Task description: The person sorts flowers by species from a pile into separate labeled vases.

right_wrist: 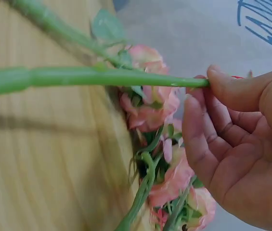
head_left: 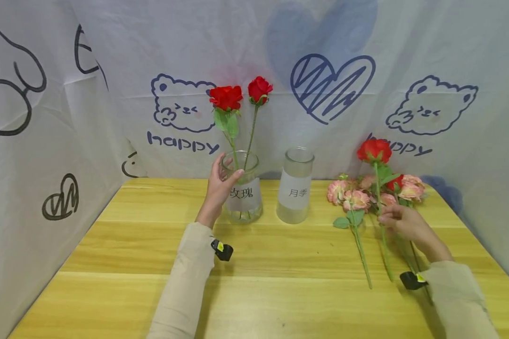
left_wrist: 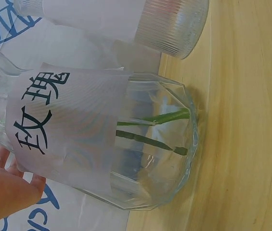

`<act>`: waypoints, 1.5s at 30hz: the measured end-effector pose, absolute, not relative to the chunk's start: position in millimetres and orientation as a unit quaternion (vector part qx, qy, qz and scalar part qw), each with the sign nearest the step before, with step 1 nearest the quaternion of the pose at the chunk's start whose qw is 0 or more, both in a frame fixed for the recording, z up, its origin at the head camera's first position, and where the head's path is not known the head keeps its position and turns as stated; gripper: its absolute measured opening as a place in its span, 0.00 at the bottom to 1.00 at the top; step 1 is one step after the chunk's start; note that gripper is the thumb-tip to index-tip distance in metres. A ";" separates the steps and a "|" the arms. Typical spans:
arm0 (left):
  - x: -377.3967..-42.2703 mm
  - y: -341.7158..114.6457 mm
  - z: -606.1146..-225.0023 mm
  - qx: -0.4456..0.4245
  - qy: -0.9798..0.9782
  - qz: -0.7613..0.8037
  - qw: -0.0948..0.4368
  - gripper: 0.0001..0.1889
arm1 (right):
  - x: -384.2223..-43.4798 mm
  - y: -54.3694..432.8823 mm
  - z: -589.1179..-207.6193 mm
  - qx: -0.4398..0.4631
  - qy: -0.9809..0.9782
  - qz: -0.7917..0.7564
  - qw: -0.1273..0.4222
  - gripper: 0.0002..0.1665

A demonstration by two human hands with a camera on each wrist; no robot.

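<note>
My left hand [head_left: 221, 186] grips the neck of a clear glass vase [head_left: 254, 207], thumb in front and fingers behind. In the left wrist view the vase's paper label [left_wrist: 68, 120] reads 玫瑰, and two green stems [left_wrist: 167, 117] show through the base. Two red roses [head_left: 225, 98] rise from its mouth. Over at the right, my right hand [head_left: 407, 226] pinches the green stem [right_wrist: 126, 77] of a red rose [head_left: 374, 150] between thumb and fingers. That rose is upright, above a pile of pink flowers [head_left: 356, 200] on the table.
A narrower glass vase [head_left: 294, 214] labelled 月季 stands just right of the first. Another red bloom [head_left: 395, 182] lies among the pink flowers, their stems pointing toward the front. Behind the wooden table [head_left: 305, 301] hangs a white cloth [head_left: 246, 42] with drawings.
</note>
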State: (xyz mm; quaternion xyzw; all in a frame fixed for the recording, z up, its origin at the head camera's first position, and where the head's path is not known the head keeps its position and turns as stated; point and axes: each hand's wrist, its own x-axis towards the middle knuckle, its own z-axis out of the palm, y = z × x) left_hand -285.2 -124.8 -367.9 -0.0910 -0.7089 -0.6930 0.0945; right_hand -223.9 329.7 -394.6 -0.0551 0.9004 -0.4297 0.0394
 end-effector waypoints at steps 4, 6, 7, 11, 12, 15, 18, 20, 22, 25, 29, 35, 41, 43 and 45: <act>-280.6 -124.4 -361.0 -0.091 -0.712 -0.691 0.085 0.42 | -223.5 325.5 -389.5 -0.046 0.896 -0.442 0.025 0.24; -273.5 -123.3 -353.4 -0.090 -0.714 -0.690 0.079 0.42 | -223.6 323.1 -387.5 -0.035 0.890 -0.453 0.019 0.26; -270.0 -122.7 -349.5 -0.089 -0.715 -0.690 0.076 0.42 | -223.7 322.2 -387.1 -0.030 0.887 -0.461 0.016 0.27; -261.1 -121.1 -341.4 -0.089 -0.715 -0.690 0.074 0.41 | -226.6 322.7 -392.0 -0.019 0.853 -0.521 -0.007 0.23; -261.0 -121.1 -341.3 -0.089 -0.714 -0.690 0.074 0.41 | -228.6 324.4 -395.1 -0.021 0.841 -0.541 -0.013 0.20; -260.6 -121.4 -341.0 -0.087 -0.714 -0.691 0.074 0.41 | -236.6 329.7 -408.4 -0.010 0.796 -0.604 -0.031 0.17; -260.4 -121.4 -341.4 -0.086 -0.714 -0.691 0.076 0.41 | -239.5 330.4 -415.9 0.002 0.778 -0.627 -0.053 0.16; -260.4 -121.4 -341.7 -0.086 -0.714 -0.690 0.078 0.41 | -237.3 325.0 -414.5 0.008 0.782 -0.619 -0.072 0.16; -260.4 -121.3 -342.1 -0.087 -0.714 -0.690 0.079 0.41 | -233.2 317.9 -410.0 0.013 0.790 -0.608 -0.084 0.16; -259.8 -121.0 -342.0 -0.088 -0.714 -0.690 0.079 0.41 | -228.8 307.5 -404.4 0.022 0.790 -0.606 -0.094 0.18; -258.6 -120.6 -341.7 -0.088 -0.715 -0.690 0.078 0.41 | -227.3 299.6 -403.2 0.030 0.763 -0.637 -0.103 0.22; -258.4 -120.5 -341.7 -0.089 -0.715 -0.689 0.078 0.41 | -228.1 292.5 -406.3 0.010 0.688 -0.717 -0.115 0.06; -258.7 -120.3 -341.7 -0.088 -0.715 -0.689 0.077 0.41 | -227.9 286.4 -405.7 -0.004 0.677 -0.725 -0.123 0.04; -259.0 -120.1 -341.7 -0.087 -0.715 -0.690 0.077 0.41 | -228.6 285.2 -406.3 -0.004 0.668 -0.733 -0.125 0.05; -259.2 -120.1 -341.7 -0.087 -0.714 -0.690 0.077 0.41 | -229.1 284.4 -406.7 -0.005 0.663 -0.738 -0.126 0.05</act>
